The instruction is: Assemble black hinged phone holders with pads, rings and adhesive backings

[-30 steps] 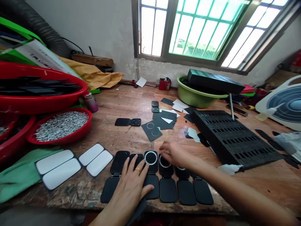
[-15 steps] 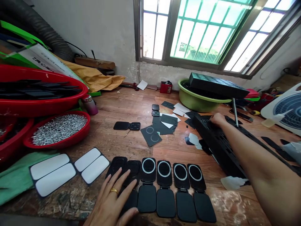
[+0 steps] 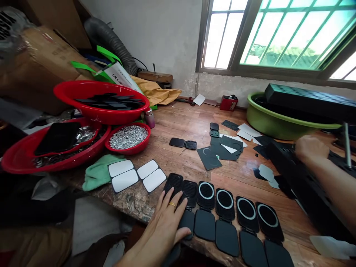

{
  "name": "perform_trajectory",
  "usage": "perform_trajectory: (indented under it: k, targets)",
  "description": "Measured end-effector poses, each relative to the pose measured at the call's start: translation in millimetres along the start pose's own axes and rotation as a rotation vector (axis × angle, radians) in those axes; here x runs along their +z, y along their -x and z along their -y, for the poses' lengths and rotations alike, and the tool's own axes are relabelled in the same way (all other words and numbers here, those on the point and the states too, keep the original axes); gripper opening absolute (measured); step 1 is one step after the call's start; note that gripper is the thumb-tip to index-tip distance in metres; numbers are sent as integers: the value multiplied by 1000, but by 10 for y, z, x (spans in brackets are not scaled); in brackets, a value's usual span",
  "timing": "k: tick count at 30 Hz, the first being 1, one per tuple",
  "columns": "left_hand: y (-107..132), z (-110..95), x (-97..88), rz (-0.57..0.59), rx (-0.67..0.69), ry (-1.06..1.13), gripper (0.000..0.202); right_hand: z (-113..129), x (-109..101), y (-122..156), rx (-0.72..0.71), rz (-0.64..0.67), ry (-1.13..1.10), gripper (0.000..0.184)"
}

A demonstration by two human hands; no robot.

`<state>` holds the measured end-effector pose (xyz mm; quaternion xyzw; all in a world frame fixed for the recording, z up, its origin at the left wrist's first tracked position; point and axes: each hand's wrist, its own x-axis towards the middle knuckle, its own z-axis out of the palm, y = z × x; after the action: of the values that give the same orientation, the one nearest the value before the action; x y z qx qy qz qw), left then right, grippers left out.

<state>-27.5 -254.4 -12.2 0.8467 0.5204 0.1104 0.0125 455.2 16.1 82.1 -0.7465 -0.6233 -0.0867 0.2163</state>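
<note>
Several black hinged flat cases (image 3: 224,230) lie unfolded in a row along the table's near edge. Pale rings (image 3: 206,190) show on the upper halves of those to the right; the two leftmost upper halves (image 3: 190,191) have none. My left hand (image 3: 168,218), with a gold ring on one finger, lies over these leftmost cases with its fingers spread. Farther right, my right hand (image 3: 313,151) rests on a long black slotted block (image 3: 283,161), its fingers curled down and mostly hidden. Whatever they pinch is out of sight.
Left stand red basins, one with black plates (image 3: 114,102), another with small metal pins (image 3: 129,137). White-faced adhesive sheets (image 3: 151,175) lie beside a green cloth (image 3: 97,172). Dark cut sheets (image 3: 226,148) litter the middle. A green basin (image 3: 278,124) stands back right.
The view has swung left, so everything sits farther right in the picture. My left hand stays over the leftmost cases, and my right hand remains at the slotted block.
</note>
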Motion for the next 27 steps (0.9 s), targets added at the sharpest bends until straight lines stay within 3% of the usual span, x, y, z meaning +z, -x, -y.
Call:
perform_trajectory:
  k: [3,6,10,14,17,20,27]
  targets:
    - [-8,-35,-65,8,-28,41,65,316,-168,57,5,-60,84,28]
    - [-17,-36,-110,23,-62,71,59,858,-222,345,-219,-10,24,18]
    - [-56,-37,-185,114,-88,83,56,1680,-79,1239,-621,181,-240,3]
    - [-97,-75,-265,179,-112,73,60,2202,137,2130,-932,196,-424,18]
    - [-105,-94,-285,176,-120,74,61,2327,233,2451,-1066,132,-368,22]
    - [-95,-93,-260,149,-125,89,59,2328,260,2567,-1160,115,-282,18]
    - [-63,-76,-135,62,-129,113,59,2286,284,2686,-1199,177,-146,5]
